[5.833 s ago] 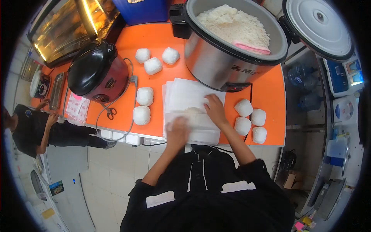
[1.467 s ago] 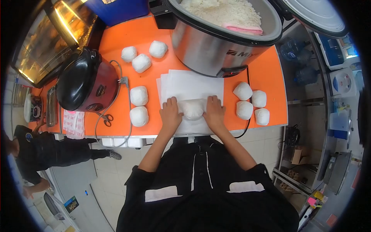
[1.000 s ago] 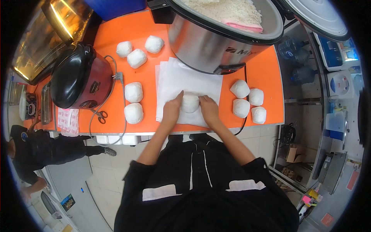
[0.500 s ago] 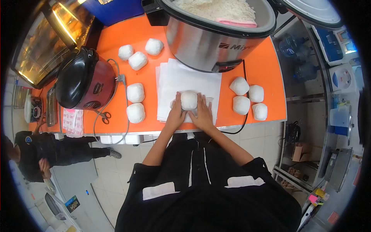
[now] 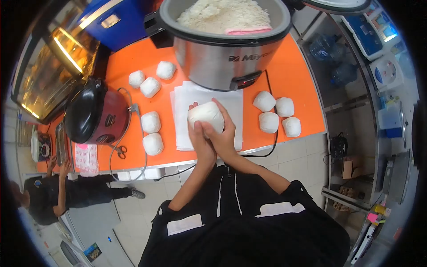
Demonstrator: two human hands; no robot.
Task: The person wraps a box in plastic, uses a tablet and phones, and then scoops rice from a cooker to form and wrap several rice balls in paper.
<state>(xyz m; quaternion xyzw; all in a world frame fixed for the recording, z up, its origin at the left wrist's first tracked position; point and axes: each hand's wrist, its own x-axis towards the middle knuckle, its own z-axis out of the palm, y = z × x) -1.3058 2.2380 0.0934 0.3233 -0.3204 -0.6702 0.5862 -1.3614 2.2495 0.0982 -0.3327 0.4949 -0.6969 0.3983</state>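
Observation:
A white paper-wrapped bundle (image 5: 206,115) is held up between my two hands, over a stack of white paper sheets (image 5: 182,129). My left hand (image 5: 201,141) cups it from the left and below, thumb against its near side. On the right, my right hand (image 5: 226,133) wraps round it with the thumb also in front. Several similar wrapped bundles lie on the orange table, some to the left (image 5: 151,122) and some to the right (image 5: 268,122) of the sheets. Behind the paper stands a large steel rice cooker (image 5: 213,62), open, with white rice (image 5: 222,15) and a pink-edged item inside.
A red and black cooker (image 5: 100,111), its cable, scissors (image 5: 120,151) and a pink-printed packet (image 5: 86,158) are at the left. A blue box (image 5: 111,26) and a lit display case (image 5: 49,75) stand behind. Another person (image 5: 71,193) is at the far left; metal shelving (image 5: 356,107) is at the right.
My hands have lifted the bundle off the paper and closed round it. The camera view has shifted, showing more of the rice. The other person's hands have moved to the table edge.

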